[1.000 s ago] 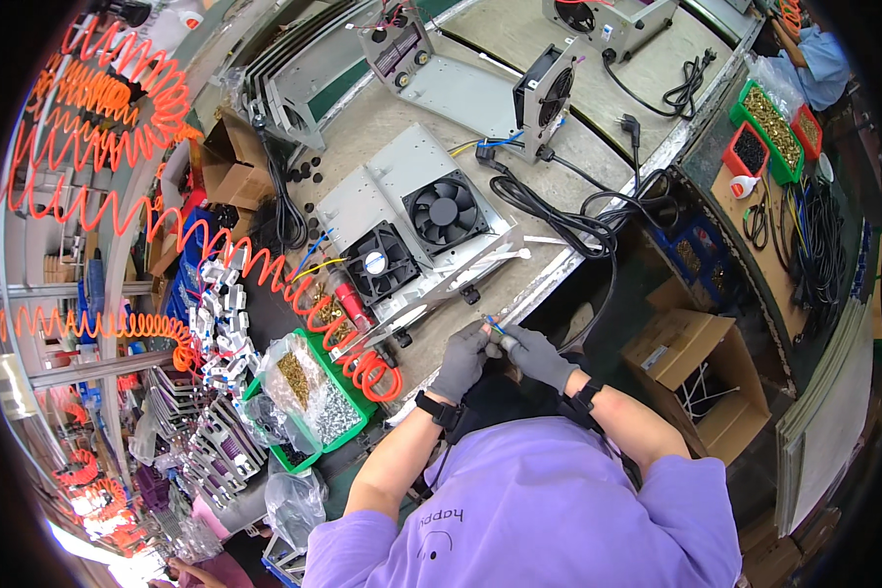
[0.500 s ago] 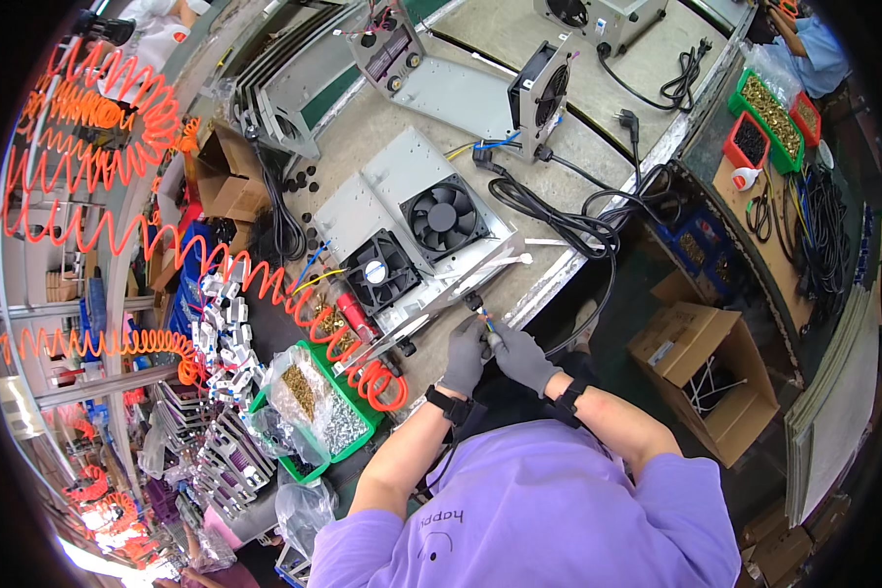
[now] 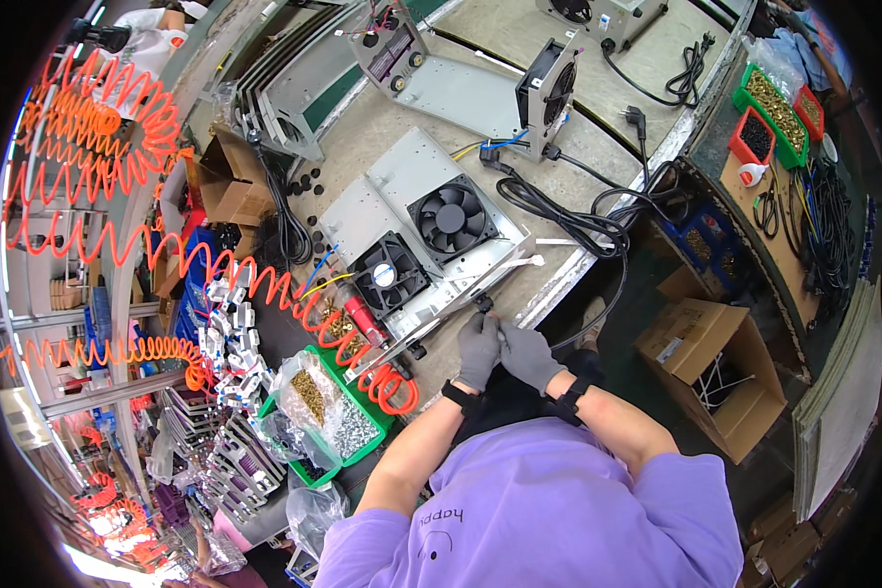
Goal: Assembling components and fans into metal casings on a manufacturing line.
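My left hand point(image 3: 478, 351) and my right hand point(image 3: 528, 359), both in grey gloves, meet at the near edge of the bench. Their fingers are closed around the end of a black power cable point(image 3: 620, 284), which runs off to the right. A small black cable fitting point(image 3: 482, 303) pokes out beyond my left fingertips; the wire ends are covered by my fingers. Just past my hands lies a grey metal housing point(image 3: 370, 201) with two black fans, one square fan point(image 3: 451, 220) farther off and another fan point(image 3: 390, 272) nearer. Blue and yellow wires stick out on its left.
A red power screwdriver point(image 3: 365, 319) on a coiled orange hose point(image 3: 255, 274) lies left of the housing. Green bins point(image 3: 374, 441) of screws stand nearer me. Another housing point(image 3: 451, 98) sits farther back. At the right is an open cardboard box point(image 3: 678, 343) on the floor.
My hands have drawn together, and the coloured wire ends seen between my fingers before are now hidden. The whole view has shifted slightly.
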`<action>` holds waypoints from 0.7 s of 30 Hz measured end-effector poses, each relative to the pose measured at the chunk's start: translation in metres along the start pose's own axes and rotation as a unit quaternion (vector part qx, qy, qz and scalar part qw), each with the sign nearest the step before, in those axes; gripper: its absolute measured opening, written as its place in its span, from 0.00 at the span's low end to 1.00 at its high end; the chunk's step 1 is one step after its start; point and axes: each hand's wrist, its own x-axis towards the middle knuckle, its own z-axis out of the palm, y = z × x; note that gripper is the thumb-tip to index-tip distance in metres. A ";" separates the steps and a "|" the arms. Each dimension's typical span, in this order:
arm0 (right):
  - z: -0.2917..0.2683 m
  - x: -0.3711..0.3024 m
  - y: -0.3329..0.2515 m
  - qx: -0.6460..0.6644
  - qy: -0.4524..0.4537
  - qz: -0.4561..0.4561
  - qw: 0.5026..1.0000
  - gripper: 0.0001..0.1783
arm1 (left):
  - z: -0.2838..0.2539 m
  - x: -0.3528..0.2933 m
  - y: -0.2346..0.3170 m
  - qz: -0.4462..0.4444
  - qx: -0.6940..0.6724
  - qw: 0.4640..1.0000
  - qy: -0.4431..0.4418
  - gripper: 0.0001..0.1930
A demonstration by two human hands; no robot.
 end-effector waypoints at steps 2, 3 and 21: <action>-0.010 -0.004 -0.001 -0.012 -0.022 0.010 1.000 0.11 | 0.000 -0.001 -0.004 -0.025 -0.041 0.999 0.017 0.12; -0.016 -0.006 -0.001 -0.025 -0.042 0.023 0.999 0.11 | 0.001 -0.002 -0.002 -0.073 -0.125 0.989 0.006 0.12; -0.027 0.028 -0.025 0.021 -0.094 0.197 0.976 0.46 | -0.130 -0.011 0.258 0.145 0.171 0.920 -0.321 0.17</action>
